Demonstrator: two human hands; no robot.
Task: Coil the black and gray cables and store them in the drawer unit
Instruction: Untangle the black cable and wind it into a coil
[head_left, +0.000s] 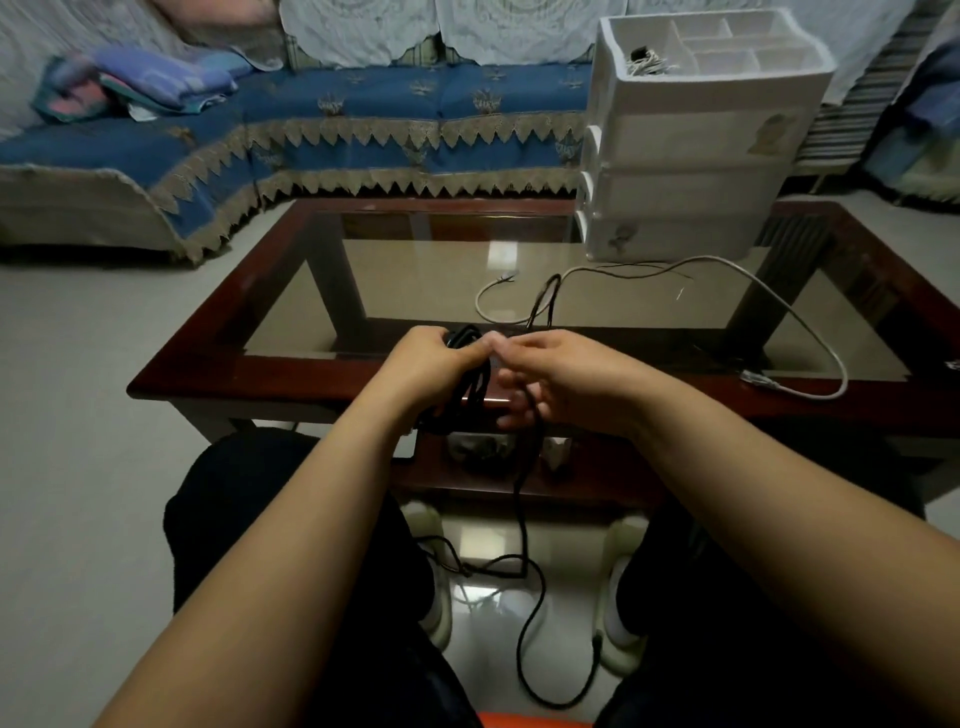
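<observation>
Landmark: glass-top table (291, 338). Left of it, blue-covered sofa (322, 124). At table's near edge, left hand (431, 371) grips a bundle of black cable (470, 384) loops, fingers curled round it. Right hand (561, 384) just beside it, fingers curled round the same cable's loose run, which hangs off the near edge between the knees to the floor. Gray cable (810, 332) lies uncoiled on the glass, right half. White drawer unit (696, 156) stands on the table's far right corner, drawers closed, top tray holds a small light-colored bundle.
</observation>
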